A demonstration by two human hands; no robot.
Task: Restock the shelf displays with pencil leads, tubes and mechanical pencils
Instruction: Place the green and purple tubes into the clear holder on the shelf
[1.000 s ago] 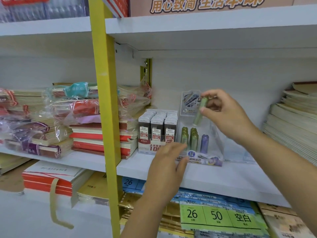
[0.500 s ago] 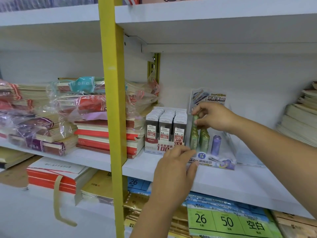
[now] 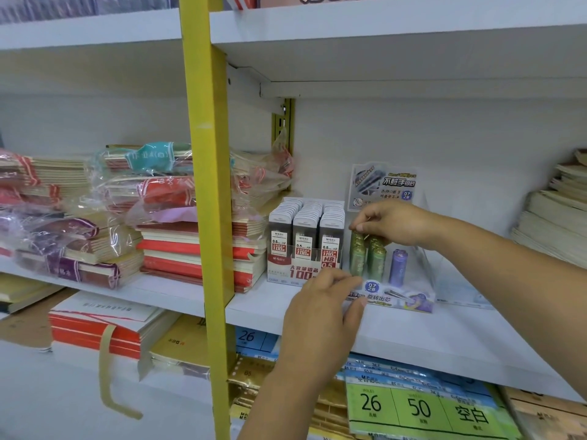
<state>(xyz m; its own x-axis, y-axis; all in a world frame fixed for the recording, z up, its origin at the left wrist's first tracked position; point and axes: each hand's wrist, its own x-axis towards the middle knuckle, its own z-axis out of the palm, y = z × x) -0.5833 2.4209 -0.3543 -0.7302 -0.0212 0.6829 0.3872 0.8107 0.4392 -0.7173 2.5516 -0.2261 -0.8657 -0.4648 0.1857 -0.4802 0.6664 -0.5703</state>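
Stationery shop: white shelves [image 3: 444,331] of wrapped notebook bundles [image 3: 152,192], pencil-lead display boxes [image 3: 305,239] and labelled paper packs [image 3: 419,408]

Single head-worn wide-angle camera, looking forward and slightly down, facing the back panel [image 3: 444,138]. Sitting close, at arm's reach of the middle shelf [image 3: 444,331]. Yellow upright [image 3: 206,185] running left of centre; upper shelf [image 3: 381,33] crossing overhead.
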